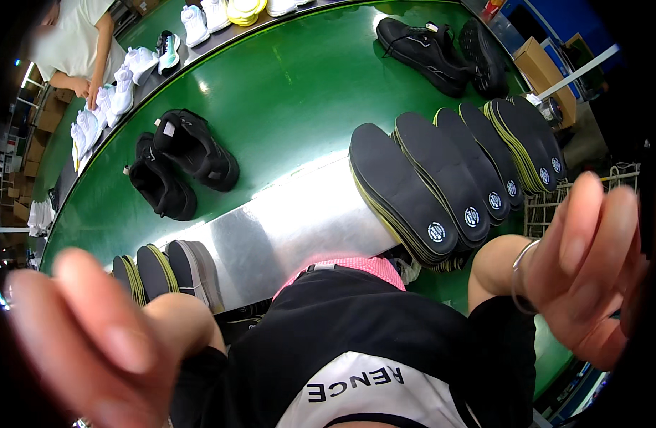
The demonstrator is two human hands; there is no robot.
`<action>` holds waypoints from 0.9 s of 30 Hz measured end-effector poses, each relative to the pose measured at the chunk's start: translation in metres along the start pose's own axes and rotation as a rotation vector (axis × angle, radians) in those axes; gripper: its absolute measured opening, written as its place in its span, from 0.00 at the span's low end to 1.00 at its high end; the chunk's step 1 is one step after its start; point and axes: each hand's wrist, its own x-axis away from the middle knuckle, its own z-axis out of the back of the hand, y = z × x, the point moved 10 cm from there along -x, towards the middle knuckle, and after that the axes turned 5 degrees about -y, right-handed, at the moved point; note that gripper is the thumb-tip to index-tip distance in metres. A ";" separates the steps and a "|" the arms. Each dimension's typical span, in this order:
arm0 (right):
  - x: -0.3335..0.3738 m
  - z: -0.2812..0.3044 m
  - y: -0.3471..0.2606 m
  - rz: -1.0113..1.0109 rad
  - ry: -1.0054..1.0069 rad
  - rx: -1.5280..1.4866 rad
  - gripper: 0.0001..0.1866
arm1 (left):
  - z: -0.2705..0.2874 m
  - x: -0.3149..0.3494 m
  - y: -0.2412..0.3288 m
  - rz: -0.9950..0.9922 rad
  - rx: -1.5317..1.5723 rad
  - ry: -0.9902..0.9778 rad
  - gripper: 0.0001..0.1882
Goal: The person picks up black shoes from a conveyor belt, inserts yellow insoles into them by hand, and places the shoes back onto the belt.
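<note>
Insoles (401, 185) are stacked in overlapping piles along the near edge of the worktop (299, 100), toward its right corner, with smaller piles (154, 274) near its left corner, all judged to be unused. One pair of black shoes (207, 160) is set toward the left edge and a second pair (428, 57) near the far right corner; whether either has been fitted cannot be confirmed, so completion is not established. By the left hand (93, 342), blurred, and the right hand (592, 271), no item is seen held: each grip is judged apart, with the fingers loosely bent.
</note>
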 end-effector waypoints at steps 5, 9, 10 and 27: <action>-0.011 0.004 0.012 -0.046 -0.100 0.137 0.05 | -0.003 -0.011 0.004 0.017 -0.084 -0.023 0.13; -0.023 0.001 0.023 -0.054 -0.154 0.194 0.05 | -0.001 -0.014 0.010 0.033 -0.145 -0.037 0.13; -0.024 -0.002 0.026 -0.067 -0.160 0.214 0.05 | 0.001 -0.015 0.007 0.055 -0.153 -0.042 0.13; -0.021 0.030 0.016 0.107 -0.084 0.582 0.05 | -0.013 -0.021 -0.038 0.197 -0.240 -0.120 0.14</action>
